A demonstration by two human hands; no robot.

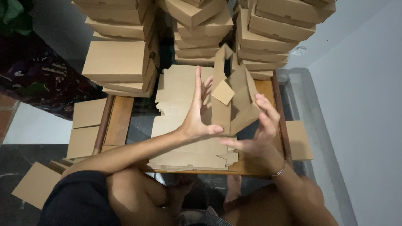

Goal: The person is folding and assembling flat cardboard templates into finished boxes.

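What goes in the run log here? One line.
left hand: pressing half-folded box | right hand: steadying box | below: flat blanks | behind: box stacks

Half-folded box (234, 100), centre of frame: brown cardboard, matt, smooth. Flat blanks (188, 155) beneath it: same matt cardboard. Stacked boxes (119, 60), top of frame: same matt brown board. Table (119, 119): brown wood, faint sheen. Bracelet (278, 172), lower right: thin, shiny, metallic look. Wall (364, 104), right: pale, matt, smooth.
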